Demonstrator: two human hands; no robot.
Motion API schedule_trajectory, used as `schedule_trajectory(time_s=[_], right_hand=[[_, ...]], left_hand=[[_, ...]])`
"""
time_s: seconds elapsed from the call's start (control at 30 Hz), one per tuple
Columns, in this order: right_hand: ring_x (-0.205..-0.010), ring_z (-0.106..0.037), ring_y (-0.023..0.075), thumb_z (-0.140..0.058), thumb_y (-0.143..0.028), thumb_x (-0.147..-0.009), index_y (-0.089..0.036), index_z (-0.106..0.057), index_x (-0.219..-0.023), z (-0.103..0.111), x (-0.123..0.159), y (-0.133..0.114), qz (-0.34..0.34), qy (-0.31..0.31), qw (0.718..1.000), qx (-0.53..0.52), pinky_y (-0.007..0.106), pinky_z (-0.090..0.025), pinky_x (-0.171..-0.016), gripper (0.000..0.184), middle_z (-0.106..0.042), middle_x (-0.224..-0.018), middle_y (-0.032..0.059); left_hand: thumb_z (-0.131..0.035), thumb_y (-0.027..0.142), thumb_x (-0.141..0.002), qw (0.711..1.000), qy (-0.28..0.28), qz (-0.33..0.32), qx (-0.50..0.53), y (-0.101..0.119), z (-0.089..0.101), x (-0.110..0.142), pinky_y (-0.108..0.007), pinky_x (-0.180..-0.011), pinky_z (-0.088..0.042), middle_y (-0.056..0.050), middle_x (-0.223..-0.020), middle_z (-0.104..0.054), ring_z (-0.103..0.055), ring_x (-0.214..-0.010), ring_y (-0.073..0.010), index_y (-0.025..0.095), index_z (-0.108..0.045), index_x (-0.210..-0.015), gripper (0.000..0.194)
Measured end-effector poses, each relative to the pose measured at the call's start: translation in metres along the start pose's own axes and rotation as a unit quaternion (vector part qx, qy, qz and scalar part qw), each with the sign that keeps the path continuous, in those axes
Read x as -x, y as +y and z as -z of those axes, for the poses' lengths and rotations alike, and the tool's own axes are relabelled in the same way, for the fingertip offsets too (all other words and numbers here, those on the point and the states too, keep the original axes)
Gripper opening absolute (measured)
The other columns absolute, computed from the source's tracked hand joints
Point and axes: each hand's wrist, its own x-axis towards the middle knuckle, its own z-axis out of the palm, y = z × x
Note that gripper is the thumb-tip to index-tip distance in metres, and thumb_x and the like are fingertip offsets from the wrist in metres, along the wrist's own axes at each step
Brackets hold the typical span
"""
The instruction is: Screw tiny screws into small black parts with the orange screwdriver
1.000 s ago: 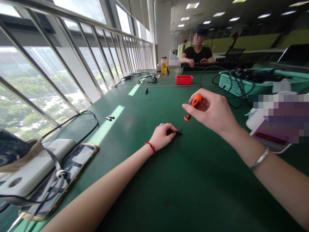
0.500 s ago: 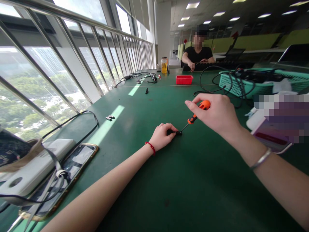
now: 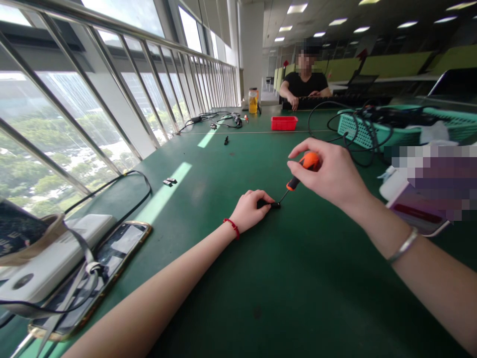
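Tilted steeper since earlier: one screwdriver [image 3: 293, 183], my right hand [image 3: 331, 171] curled round it, tip at black part [image 3: 275, 205] my left hand [image 3: 251, 209] pinches, well inside table [image 3: 223, 278]'s left edge; work, I judge, unfinished.

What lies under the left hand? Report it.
A small black piece pokes out from under the left hand, with the tip of the orange-and-black screwdriver at its exposed end. The fingers cover the rest, so its full shape cannot be seen.
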Motion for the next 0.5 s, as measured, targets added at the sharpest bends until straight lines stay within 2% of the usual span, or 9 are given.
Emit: schedule_trajectory(time_s=[0.1, 0.23, 0.33, 0.5], right_hand=[[-0.051, -0.047, 0.0131, -0.061, -0.034, -0.069, -0.024, -0.059, -0.089, -0.0015, 0.0000, 0.0022, 0.013, -0.007, 1.000, -0.009, 0.025, -0.032, -0.049, 0.023, -0.056, -0.062, -0.0025], [-0.051, -0.047, 0.0144, -0.060, -0.043, -0.071, -0.023, -0.057, -0.075, -0.0031, 0.0003, 0.0015, -0.012, -0.012, 1.000, 0.006, 0.026, -0.033, -0.049, 0.020, -0.054, -0.057, -0.0013], [-0.052, -0.048, 0.0144, -0.059, -0.036, -0.071, -0.023, -0.055, -0.073, -0.0029, 0.0006, -0.0008, -0.023, -0.015, 1.000, -0.008, 0.026, -0.033, -0.049, 0.013, -0.055, -0.058, -0.0012], [-0.052, -0.047, 0.0135, -0.057, -0.029, -0.070, -0.024, -0.050, -0.073, -0.0015, 0.0027, -0.0049, 0.002, 0.008, 0.999, -0.048, 0.026, -0.036, -0.051, 0.009, -0.054, -0.064, -0.0011]], left_hand=[[-0.057, 0.018, -0.078, 1.000, 0.001, 0.000, -0.002, 0.0006, 0.0000, 0.0002, -0.035, -0.090, -0.046, -0.002, -0.092, -0.069, -0.057, -0.094, -0.0207, 0.020, -0.067, -0.086, 0.013], [-0.057, 0.018, -0.078, 1.000, 0.001, 0.001, 0.001, 0.0008, 0.0004, 0.0003, -0.035, -0.090, -0.046, -0.002, -0.092, -0.069, -0.057, -0.094, -0.0209, 0.020, -0.067, -0.085, 0.013], [-0.057, 0.018, -0.078, 1.000, 0.001, 0.001, 0.003, 0.0006, 0.0003, 0.0001, -0.035, -0.090, -0.046, -0.002, -0.092, -0.069, -0.057, -0.094, -0.0209, 0.020, -0.067, -0.085, 0.013], [-0.057, 0.019, -0.078, 1.000, 0.002, 0.001, 0.004, -0.0002, -0.0004, -0.0007, -0.037, -0.091, -0.046, -0.003, -0.092, -0.069, -0.057, -0.093, -0.0212, 0.019, -0.067, -0.085, 0.012]])
